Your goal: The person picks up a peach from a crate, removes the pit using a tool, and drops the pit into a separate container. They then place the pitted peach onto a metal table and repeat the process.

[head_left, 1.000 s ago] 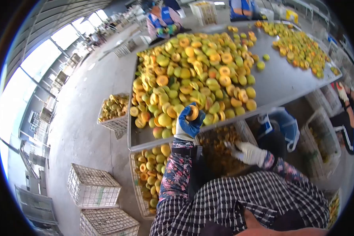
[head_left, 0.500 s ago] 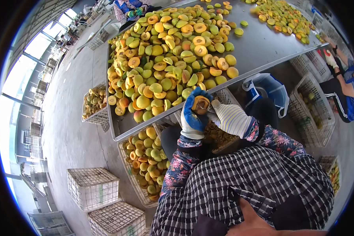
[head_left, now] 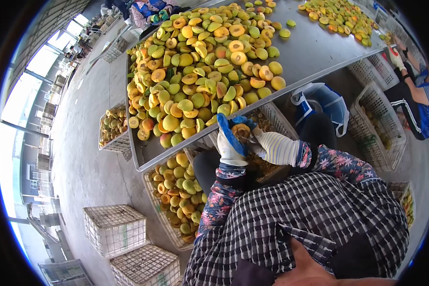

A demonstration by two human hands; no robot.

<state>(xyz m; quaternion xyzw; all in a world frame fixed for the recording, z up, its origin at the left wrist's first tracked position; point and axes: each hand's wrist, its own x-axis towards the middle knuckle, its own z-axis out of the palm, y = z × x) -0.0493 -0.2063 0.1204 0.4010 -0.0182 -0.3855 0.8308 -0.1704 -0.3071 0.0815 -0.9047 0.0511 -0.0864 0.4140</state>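
Note:
My left hand, in a white glove with a blue coated palm, is closed around a halved peach with its brown, hollowed face towards me. My right hand, in a striped white glove, is closed beside it on a small metal tool, mostly hidden by the fingers, whose end meets the fruit. Just beyond both hands, a large heap of yellow-green peach halves covers the near left of the metal table. Below the hands is a crate holding brownish pieces, partly covered by my arms.
A crate of peaches stands at my left knee, with two upturned crates farther left. A blue-and-white bucket is under the table edge at right. Another person's gloved hand is at far right, near a second fruit heap.
My left hand has tilted and opened slightly around the peach half, which now sits lower. The right hand stays beside it. The whole view has shifted slightly.

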